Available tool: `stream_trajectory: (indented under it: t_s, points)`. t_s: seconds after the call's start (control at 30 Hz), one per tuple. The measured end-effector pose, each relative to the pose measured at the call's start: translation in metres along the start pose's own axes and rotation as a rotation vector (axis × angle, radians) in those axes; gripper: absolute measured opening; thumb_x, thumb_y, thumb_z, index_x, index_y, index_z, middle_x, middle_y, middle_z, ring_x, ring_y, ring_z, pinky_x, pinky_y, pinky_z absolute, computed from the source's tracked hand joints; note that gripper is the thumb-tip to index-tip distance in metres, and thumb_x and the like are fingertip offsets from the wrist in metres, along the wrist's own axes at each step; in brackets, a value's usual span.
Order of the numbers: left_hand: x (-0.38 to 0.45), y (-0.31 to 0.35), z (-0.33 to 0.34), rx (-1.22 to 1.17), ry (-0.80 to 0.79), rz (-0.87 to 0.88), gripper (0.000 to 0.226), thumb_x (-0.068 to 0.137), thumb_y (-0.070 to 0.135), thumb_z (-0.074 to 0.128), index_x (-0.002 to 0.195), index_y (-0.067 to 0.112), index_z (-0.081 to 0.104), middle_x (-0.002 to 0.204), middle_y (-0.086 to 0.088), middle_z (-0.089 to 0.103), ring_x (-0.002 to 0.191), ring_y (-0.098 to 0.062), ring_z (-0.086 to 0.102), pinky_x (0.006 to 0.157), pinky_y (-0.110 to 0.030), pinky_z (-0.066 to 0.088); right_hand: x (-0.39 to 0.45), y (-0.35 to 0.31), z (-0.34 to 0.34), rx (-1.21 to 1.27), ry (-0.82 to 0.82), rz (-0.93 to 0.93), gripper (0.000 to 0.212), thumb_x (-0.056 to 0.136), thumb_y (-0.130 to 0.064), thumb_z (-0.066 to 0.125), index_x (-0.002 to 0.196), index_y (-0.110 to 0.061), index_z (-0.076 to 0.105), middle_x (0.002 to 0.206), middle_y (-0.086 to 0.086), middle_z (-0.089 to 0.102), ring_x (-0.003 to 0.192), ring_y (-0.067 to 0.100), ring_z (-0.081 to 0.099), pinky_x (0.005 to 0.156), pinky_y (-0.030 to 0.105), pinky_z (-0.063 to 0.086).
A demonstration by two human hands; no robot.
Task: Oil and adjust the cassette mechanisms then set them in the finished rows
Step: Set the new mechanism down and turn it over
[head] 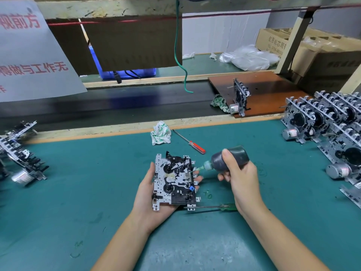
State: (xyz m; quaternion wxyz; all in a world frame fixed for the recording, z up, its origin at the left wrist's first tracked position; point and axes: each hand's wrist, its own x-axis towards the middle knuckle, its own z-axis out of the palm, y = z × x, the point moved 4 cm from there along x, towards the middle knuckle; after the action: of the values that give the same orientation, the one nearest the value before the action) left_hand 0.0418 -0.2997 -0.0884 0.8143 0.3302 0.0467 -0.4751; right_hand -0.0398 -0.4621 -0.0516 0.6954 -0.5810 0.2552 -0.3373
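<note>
We hold the cassette mechanism point(173, 184) flat in our left hand point(148, 194). Our right hand point(240, 177) tips the oil bottle point(228, 160) onto its edge.

Teal mat point(82, 188), red-handled screwdriver point(197, 147), green-patterned white rag point(160, 133).

2 bare forearms enter from bottom of frame, no sleeves; left hand point(152, 194) and right hand point(241, 178) ungloved, no rings.
</note>
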Motion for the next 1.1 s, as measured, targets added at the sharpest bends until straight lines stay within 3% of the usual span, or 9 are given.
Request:
stream_trajectory:
  t_s: [0.23,0.4,0.5,0.67,0.73,0.83,0.93,1.0,1.1]
  points:
    - [-0.002,0.000,0.002,-0.001,0.005,-0.006,0.074,0.092,0.058,0.035,0.118,-0.004,0.063,0.132,-0.032,0.051,0.118,-0.046,0.053,0.105,-0.052,0.035,0.000,0.000,0.001,0.048,-0.042,0.031,0.014,0.081,-0.020,0.068,0.081,-0.008,0.062,0.058,-0.005,0.063,0.044,0.007,0.050,0.050,0.019,0.050]
    - [-0.007,0.007,0.001,-0.010,-0.012,0.031,0.086,0.085,0.068,0.039,0.124,-0.007,0.056,0.135,-0.031,0.048,0.124,-0.046,0.048,0.107,-0.052,0.033,0.013,-0.008,-0.016,-0.010,-0.008,0.000,0.027,0.074,-0.018,0.075,0.093,-0.017,0.057,0.077,-0.003,0.071,0.067,0.009,0.063,0.067,0.019,0.053]
    - [-0.010,0.018,0.000,-0.003,-0.018,0.145,0.089,0.080,0.071,0.040,0.125,-0.004,0.057,0.135,-0.028,0.050,0.124,-0.041,0.050,0.104,-0.051,0.038,0.017,-0.005,-0.020,-0.205,-0.009,-0.051,0.035,0.074,-0.009,0.076,0.091,-0.024,0.050,0.078,-0.009,0.071,0.068,0.002,0.062,0.065,0.014,0.048]
    - [-0.024,0.049,0.000,-0.002,-0.025,0.391,0.084,0.070,0.071,0.049,0.120,0.006,0.064,0.132,-0.018,0.057,0.119,-0.032,0.057,0.091,-0.046,0.052,0.016,0.014,-0.008,-0.332,-0.149,-0.045,0.041,0.079,-0.002,0.071,0.092,-0.026,0.041,0.090,-0.008,0.068,0.085,0.023,0.062,0.081,0.030,0.047]
    - [-0.028,0.053,0.002,-0.020,-0.069,0.402,0.083,0.070,0.068,0.053,0.124,0.005,0.061,0.134,-0.019,0.055,0.121,-0.035,0.055,0.093,-0.047,0.049,0.014,0.019,-0.005,-0.347,-0.180,-0.033,0.044,0.080,-0.002,0.070,0.095,-0.028,0.039,0.101,-0.002,0.066,0.092,0.021,0.061,0.086,0.031,0.046]
    - [-0.026,0.044,0.008,0.011,-0.129,0.267,0.088,0.078,0.072,0.049,0.130,0.002,0.055,0.138,-0.025,0.048,0.123,-0.043,0.050,0.097,-0.053,0.045,0.010,0.003,-0.008,-0.358,-0.058,-0.210,0.050,0.077,-0.008,0.075,0.103,-0.032,0.038,0.113,-0.006,0.054,0.103,0.003,0.053,0.088,0.014,0.040]
    - [-0.024,0.027,0.013,0.157,-0.180,0.001,0.091,0.078,0.077,0.037,0.128,0.003,0.058,0.136,-0.029,0.049,0.121,-0.047,0.050,0.100,-0.054,0.043,-0.005,-0.032,-0.013,-0.572,0.057,-0.695,0.025,0.082,-0.012,0.060,0.102,-0.020,0.046,0.098,-0.003,0.052,0.089,0.006,0.049,0.080,0.017,0.039]
    - [-0.027,0.017,0.012,0.272,-0.190,-0.142,0.092,0.074,0.077,0.043,0.124,0.003,0.061,0.133,-0.028,0.052,0.119,-0.045,0.053,0.101,-0.052,0.043,-0.020,-0.043,-0.008,-0.739,-0.101,-0.859,0.019,0.080,-0.006,0.049,0.096,-0.012,0.056,0.088,-0.003,0.055,0.081,0.007,0.048,0.076,0.019,0.041]
    - [-0.032,0.009,0.007,0.485,-0.152,-0.248,0.080,0.063,0.073,0.058,0.109,0.010,0.072,0.116,-0.018,0.067,0.107,-0.031,0.065,0.092,-0.039,0.051,-0.043,-0.038,0.001,-1.044,-0.443,-0.865,0.043,0.065,0.000,0.051,0.105,-0.011,0.064,0.096,-0.003,0.063,0.093,0.013,0.053,0.088,0.023,0.041]
